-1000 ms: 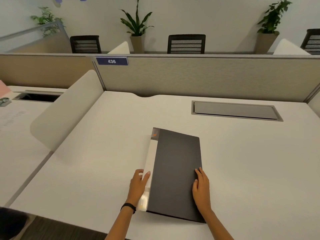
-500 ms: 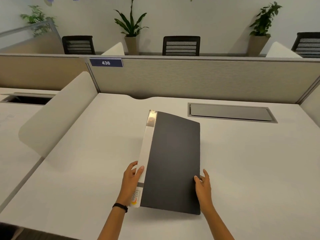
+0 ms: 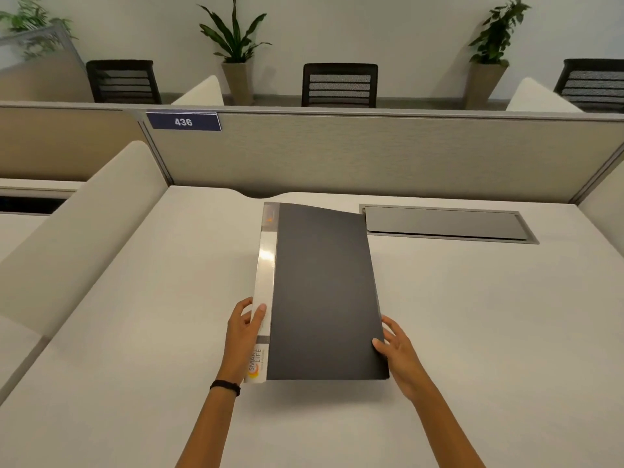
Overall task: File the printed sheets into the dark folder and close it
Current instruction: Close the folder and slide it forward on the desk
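Dark folder (image 3: 324, 292), closed, has lifted off the bench (image 3: 472, 315) since a moment ago, left hand (image 3: 244, 329) fingers gripping its spine, right hand (image 3: 396, 352) pinching the opposite edge, so filing looks finished.

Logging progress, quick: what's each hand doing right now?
Left hand: gripping the dark folder by its spine.
Right hand: holding the folder's right edge.

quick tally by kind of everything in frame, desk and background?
dark folder: 1
hands: 2, the left hand and the right hand
wristband: 1
number plate 436: 1
desk cable hatch: 1
black chairs: 3 ()
potted plants: 3 ()
Total: 12
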A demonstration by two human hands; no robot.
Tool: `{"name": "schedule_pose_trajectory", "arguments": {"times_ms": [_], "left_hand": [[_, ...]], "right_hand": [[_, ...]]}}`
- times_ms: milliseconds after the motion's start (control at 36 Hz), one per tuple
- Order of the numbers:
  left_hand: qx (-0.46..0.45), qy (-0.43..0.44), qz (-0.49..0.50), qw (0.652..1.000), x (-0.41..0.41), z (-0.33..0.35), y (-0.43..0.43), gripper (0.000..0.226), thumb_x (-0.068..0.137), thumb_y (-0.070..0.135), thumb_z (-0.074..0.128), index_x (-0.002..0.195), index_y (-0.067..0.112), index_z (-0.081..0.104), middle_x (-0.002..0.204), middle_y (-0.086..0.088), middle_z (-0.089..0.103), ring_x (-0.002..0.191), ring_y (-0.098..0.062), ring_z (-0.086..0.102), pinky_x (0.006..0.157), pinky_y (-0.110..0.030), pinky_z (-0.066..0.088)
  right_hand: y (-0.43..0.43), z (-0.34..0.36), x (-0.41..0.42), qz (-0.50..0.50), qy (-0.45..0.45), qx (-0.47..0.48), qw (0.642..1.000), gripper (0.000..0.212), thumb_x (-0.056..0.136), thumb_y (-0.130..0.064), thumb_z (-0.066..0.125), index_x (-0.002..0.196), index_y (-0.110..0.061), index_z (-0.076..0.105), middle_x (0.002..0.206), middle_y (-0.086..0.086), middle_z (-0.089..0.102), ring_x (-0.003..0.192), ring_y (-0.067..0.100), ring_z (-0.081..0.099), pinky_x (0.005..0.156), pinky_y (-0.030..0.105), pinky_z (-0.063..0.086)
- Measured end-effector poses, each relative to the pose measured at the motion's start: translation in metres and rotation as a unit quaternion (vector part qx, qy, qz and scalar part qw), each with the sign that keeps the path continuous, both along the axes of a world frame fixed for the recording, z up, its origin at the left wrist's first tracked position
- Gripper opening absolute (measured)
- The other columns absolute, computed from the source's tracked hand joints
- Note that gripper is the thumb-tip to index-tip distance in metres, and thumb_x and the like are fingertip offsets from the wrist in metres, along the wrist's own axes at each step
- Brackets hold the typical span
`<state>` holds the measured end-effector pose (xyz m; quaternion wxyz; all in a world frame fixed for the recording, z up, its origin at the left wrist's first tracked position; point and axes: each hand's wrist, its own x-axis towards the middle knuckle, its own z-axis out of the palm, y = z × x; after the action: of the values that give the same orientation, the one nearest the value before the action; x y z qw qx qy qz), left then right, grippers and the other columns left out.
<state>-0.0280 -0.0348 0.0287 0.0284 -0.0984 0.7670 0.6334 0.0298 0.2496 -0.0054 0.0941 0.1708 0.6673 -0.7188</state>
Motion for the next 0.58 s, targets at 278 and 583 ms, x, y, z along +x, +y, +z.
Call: {"name": "schedule_pose_trajectory", "arguments": {"times_ms": [278, 583], "left_hand": [[0.024, -0.007, -0.045, 0.999, -0.082, 0.003, -0.005, 0.03, 0.092, 0.025, 0.052, 0.122, 0.02, 0.054, 0.115, -0.001, 0.064, 0.096, -0.019, 0.066, 0.069, -0.019, 0.055], [0.043, -0.036, -0.05, 0.997, -0.154, -0.023, 0.002, 0.038, 0.092, 0.021, 0.054, 0.129, 0.014, 0.049, 0.124, -0.01, 0.062, 0.103, -0.027, 0.065, 0.093, -0.045, 0.052]], "right_hand": [[-0.005, 0.005, -0.086, -0.033, -0.004, -0.009, 0.999, 0.045, 0.093, -0.013, 0.051, 0.133, -0.025, 0.037, 0.131, -0.002, 0.048, 0.117, 0.021, 0.049, 0.098, 0.035, 0.043], [-0.009, -0.012, -0.158, -0.07, -0.046, 0.003, 0.996, 0.046, 0.093, -0.005, 0.046, 0.137, -0.015, 0.036, 0.14, 0.01, 0.046, 0.119, 0.024, 0.048, 0.104, 0.039, 0.039]]}}
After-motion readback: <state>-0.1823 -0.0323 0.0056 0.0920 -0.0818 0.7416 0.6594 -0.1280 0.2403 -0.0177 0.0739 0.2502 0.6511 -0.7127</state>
